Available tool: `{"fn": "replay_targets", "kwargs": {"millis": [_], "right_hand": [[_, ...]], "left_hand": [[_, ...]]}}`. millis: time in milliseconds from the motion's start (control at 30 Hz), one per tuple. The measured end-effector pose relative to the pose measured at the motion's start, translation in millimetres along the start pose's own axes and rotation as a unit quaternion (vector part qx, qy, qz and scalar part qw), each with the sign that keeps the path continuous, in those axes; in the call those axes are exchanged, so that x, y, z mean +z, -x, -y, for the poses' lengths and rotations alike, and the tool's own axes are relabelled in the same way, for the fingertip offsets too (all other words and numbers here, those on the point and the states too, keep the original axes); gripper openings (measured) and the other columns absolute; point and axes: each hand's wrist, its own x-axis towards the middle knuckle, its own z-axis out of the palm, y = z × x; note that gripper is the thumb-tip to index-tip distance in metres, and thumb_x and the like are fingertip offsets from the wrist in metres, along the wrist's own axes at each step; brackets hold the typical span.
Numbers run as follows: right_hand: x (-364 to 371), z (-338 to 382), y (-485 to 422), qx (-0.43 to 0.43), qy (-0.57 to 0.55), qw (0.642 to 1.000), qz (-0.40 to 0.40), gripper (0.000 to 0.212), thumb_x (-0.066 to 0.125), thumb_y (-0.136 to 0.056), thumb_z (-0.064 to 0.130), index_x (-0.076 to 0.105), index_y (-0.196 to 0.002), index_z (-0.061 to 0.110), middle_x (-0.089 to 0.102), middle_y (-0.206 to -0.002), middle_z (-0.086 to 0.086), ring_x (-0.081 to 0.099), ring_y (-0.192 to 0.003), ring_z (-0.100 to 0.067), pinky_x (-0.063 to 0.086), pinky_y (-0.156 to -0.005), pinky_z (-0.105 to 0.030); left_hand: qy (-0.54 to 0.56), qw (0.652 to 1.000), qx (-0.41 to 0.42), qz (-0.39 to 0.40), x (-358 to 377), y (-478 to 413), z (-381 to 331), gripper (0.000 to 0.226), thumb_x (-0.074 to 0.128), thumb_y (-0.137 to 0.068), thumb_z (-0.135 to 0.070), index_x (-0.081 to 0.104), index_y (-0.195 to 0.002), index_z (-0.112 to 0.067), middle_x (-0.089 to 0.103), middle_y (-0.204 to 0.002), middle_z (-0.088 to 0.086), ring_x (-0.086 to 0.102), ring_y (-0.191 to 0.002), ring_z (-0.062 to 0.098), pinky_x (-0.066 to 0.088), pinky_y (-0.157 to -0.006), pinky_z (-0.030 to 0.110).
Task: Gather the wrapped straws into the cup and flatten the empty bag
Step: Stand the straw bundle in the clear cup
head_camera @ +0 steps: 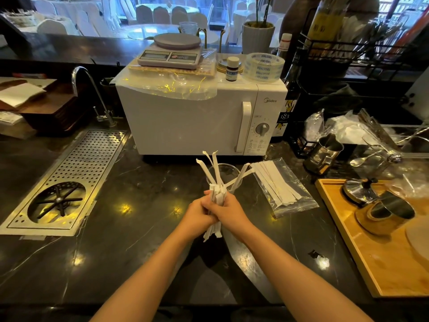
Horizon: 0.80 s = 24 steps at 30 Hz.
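Observation:
Both hands clasp one bundle of white paper-wrapped straws (pixel 216 168) upright over the dark counter. My left hand (pixel 197 213) and my right hand (pixel 228 209) press together around its middle. The straw tops fan out above my fingers and the bottoms stick out below. Just behind the bundle stands a clear glass cup (pixel 228 170), partly hidden by the straws. To the right lies a clear plastic bag (pixel 284 184) flat on the counter, with several wrapped straws still inside it.
A white microwave (pixel 185 122) stands behind the cup, with a scale and tape roll on top. A perforated metal drain tray (pixel 76 173) is set into the counter at left. A wooden tray (pixel 371 252) with metal cups sits at right, a steel pitcher (pixel 325 154) behind it.

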Motion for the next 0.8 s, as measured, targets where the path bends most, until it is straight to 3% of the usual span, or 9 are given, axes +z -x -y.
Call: {"fn": "replay_targets", "kwargs": {"millis": [67, 167, 300, 433, 500, 700, 800], "right_hand": [[-2, 7, 0, -0.023, 0.015, 1.0, 0.013, 0.028, 0.054, -0.09, 0.015, 0.057, -0.114, 0.001, 0.062, -0.088, -0.002, 0.061, -0.089, -0.015, 0.047, -0.073, -0.011], [-9, 23, -5, -0.068, 0.041, 0.997, 0.023, 0.022, 0.051, -0.091, 0.018, 0.061, -0.099, 0.0, 0.058, -0.075, 0.006, 0.058, -0.072, -0.003, 0.048, -0.063, -0.005], [-23, 61, -18, -0.125, 0.062, 0.99, 0.018, 0.018, 0.05, -0.092, 0.021, 0.059, -0.095, 0.006, 0.058, -0.075, 0.006, 0.057, -0.07, -0.003, 0.049, -0.062, -0.009], [-36, 99, -37, -0.158, 0.034, 0.987, -0.004, 0.017, 0.051, -0.091, 0.02, 0.059, -0.093, 0.005, 0.059, -0.073, 0.002, 0.058, -0.069, -0.007, 0.049, -0.059, -0.006], [-41, 110, -46, -0.165, 0.036, 0.985, -0.021, 0.023, 0.051, -0.091, 0.02, 0.06, -0.096, -0.001, 0.058, -0.072, 0.001, 0.058, -0.069, -0.007, 0.048, -0.057, -0.005], [-43, 94, -64, -0.119, 0.021, 0.993, -0.013, 0.014, 0.05, -0.092, 0.019, 0.056, -0.092, 0.007, 0.057, -0.074, 0.001, 0.057, -0.072, -0.009, 0.046, -0.067, -0.018], [-42, 80, -68, -0.097, 0.027, 0.995, -0.001, 0.018, 0.05, -0.092, 0.018, 0.057, -0.096, 0.003, 0.058, -0.076, 0.0, 0.057, -0.075, -0.01, 0.046, -0.07, -0.019]], "left_hand": [[-0.016, 0.999, 0.009, 0.028, -9, 0, -10, 0.039, 0.056, -0.075, 0.011, 0.06, -0.11, -0.007, 0.063, -0.091, -0.004, 0.061, -0.09, 0.007, 0.052, -0.075, 0.01], [-0.024, 0.998, 0.039, 0.048, -18, -3, -31, 0.037, 0.056, -0.079, 0.005, 0.056, -0.114, -0.008, 0.062, -0.096, -0.003, 0.061, -0.096, 0.012, 0.052, -0.083, 0.02], [-0.045, 0.996, 0.078, 0.02, -30, -19, -69, 0.035, 0.057, -0.081, 0.0, 0.056, -0.115, -0.006, 0.062, -0.104, 0.008, 0.061, -0.099, 0.019, 0.051, -0.087, 0.028], [-0.091, 0.989, 0.115, 0.02, -41, -44, -111, 0.027, 0.056, -0.083, -0.003, 0.057, -0.11, -0.004, 0.062, -0.088, -0.003, 0.061, -0.085, 0.008, 0.053, -0.074, 0.015], [-0.097, 0.988, 0.117, 0.016, -43, -55, -123, 0.024, 0.055, -0.084, -0.004, 0.058, -0.107, -0.003, 0.06, -0.084, -0.004, 0.06, -0.081, 0.009, 0.052, -0.07, 0.016], [-0.053, 0.997, 0.061, 0.009, -31, -68, -111, 0.035, 0.053, -0.084, 0.0, 0.052, -0.119, -0.005, 0.059, -0.099, 0.004, 0.057, -0.097, 0.016, 0.047, -0.083, 0.023], [-0.04, 0.999, 0.033, 0.006, -25, -68, -97, 0.038, 0.052, -0.085, 0.0, 0.05, -0.123, -0.006, 0.06, -0.112, 0.011, 0.056, -0.107, 0.02, 0.046, -0.089, 0.029]]}}
